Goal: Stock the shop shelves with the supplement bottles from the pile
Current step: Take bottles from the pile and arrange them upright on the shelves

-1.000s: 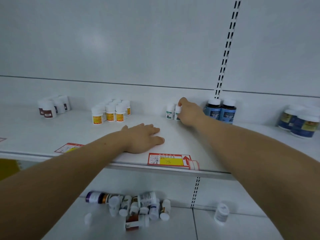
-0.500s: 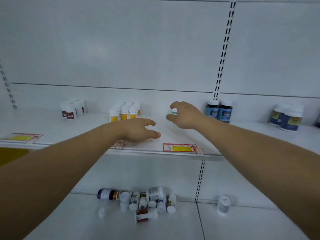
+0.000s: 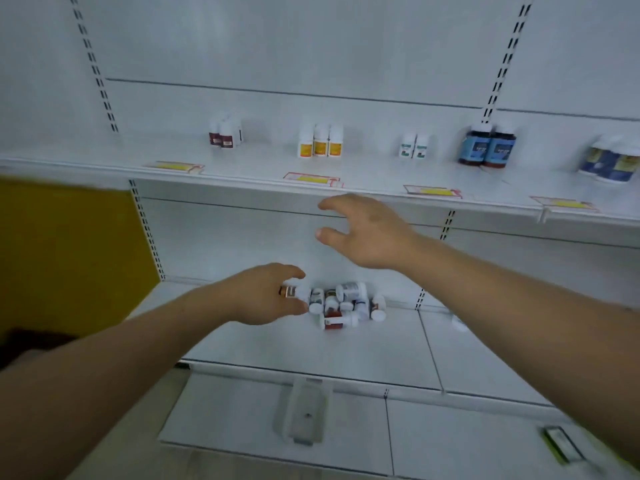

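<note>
Item: supplement stock. Pile of bottles (image 3: pixel 346 303) lay on lower shelf (image 3: pixel 311 344). L hand (image 3: pixel 266 294), on upper shelf (image 3: pixel 242 174) 1 s before, had dropped to the pile w/ fingers curled round an orange-label bottle (image 3: pixel 294 292). R hand (image 3: pixel 367 232) had left the green-label pair (image 3: pixel 414 146), now standing alone on upper shelf; it hung between shelves, fingers spread, holding nothing.

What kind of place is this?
Likely a shop or pharmacy aisle: white slotted shelving, yellow price tags on its edge, and small groups of supplement bottles lined up behind them.
</note>
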`<state>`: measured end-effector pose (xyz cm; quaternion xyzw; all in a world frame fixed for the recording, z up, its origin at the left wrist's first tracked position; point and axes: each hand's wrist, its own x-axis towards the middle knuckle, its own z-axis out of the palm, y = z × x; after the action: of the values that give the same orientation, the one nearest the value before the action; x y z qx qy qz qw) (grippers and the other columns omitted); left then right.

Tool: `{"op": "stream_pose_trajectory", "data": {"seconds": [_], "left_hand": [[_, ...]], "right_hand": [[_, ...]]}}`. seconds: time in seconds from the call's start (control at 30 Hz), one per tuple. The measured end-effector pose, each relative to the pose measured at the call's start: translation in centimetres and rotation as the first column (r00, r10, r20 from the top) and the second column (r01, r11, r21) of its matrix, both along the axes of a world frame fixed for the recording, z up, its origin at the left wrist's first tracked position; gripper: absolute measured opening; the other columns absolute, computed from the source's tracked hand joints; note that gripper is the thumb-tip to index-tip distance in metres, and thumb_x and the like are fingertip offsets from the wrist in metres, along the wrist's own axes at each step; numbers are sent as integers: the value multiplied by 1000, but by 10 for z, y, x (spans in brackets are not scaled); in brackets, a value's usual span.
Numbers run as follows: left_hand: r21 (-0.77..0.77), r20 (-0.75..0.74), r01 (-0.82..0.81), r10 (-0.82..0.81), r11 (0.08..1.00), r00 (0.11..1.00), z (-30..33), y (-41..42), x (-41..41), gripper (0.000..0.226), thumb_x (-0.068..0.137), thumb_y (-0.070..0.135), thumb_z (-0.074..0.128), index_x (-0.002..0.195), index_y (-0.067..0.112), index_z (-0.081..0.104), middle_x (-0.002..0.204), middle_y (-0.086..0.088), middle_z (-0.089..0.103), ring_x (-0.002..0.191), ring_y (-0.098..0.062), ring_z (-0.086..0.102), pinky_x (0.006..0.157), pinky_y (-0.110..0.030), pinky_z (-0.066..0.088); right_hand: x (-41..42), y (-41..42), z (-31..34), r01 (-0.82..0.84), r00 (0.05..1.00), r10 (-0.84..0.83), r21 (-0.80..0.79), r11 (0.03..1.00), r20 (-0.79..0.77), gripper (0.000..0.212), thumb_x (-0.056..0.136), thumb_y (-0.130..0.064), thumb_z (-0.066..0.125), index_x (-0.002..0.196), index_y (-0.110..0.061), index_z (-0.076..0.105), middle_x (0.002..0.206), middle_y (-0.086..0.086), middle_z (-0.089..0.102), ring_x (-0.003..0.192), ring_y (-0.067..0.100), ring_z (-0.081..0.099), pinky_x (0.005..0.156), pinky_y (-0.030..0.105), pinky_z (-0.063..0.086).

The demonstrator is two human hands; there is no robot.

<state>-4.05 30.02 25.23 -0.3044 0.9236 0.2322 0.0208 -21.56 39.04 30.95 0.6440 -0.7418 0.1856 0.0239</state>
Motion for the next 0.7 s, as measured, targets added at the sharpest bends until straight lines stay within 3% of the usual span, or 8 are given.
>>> {"op": "stream_pose_trajectory", "data": {"seconds": [0.17, 0.37, 0.53, 0.63, 0.7], "left_hand": [[132, 86, -75, 64, 988, 994, -73, -13, -12, 72, 85, 49, 61, 145, 28, 30, 153, 2, 27, 135, -18, 34, 108, -27, 29], [162, 205, -114, 80, 980, 976, -138, -51, -64, 74, 87, 46, 59, 148, 23, 24, 153, -5, 25, 135, -22, 34, 108, -29, 32], [105, 186, -195, 173, 975, 967, -189, -99, -125, 73, 87, 41, 61, 147, 19, 26, 153, -8, 27, 135, -26, 34, 109, -37, 32], [77, 85, -236, 229, 969, 970, -215, -130, -157, 68, 85, 31, 66, 143, 15, 33, 143, -12, 40, 126, -30, 44, 104, -42, 38], [51, 23, -244, 244, 968, 970, -236, -153, -175, 70, 85, 26, 66, 144, 14, 31, 145, -13, 37, 129, -31, 41, 106, -44, 37]], "right_hand": [[-22, 1, -75, 91, 992, -107, 213, 973, 65, 55, 93, -46, 51, 143, -23, 39, 148, 2, 41, 133, 21, 39, 108, 31, 31], [-94, -24, -164, 202, 953, -277, 419, 885, 124, 56, 93, -41, 54, 141, -14, 40, 136, 14, 49, 122, 28, 47, 94, 29, 37], [-148, -67, -228, 210, 934, -325, 511, 834, 146, 63, 94, -40, 52, 146, -11, 31, 145, 13, 40, 131, 28, 41, 103, 33, 35], [-173, -97, -258, 202, 939, -313, 505, 839, 144, 64, 95, -37, 52, 147, -10, 28, 149, 13, 33, 135, 29, 35, 108, 36, 33], [-189, -116, -277, 208, 942, -308, 485, 850, 136, 62, 94, -32, 54, 147, -10, 29, 148, 12, 33, 135, 30, 35, 108, 38, 35]]}}
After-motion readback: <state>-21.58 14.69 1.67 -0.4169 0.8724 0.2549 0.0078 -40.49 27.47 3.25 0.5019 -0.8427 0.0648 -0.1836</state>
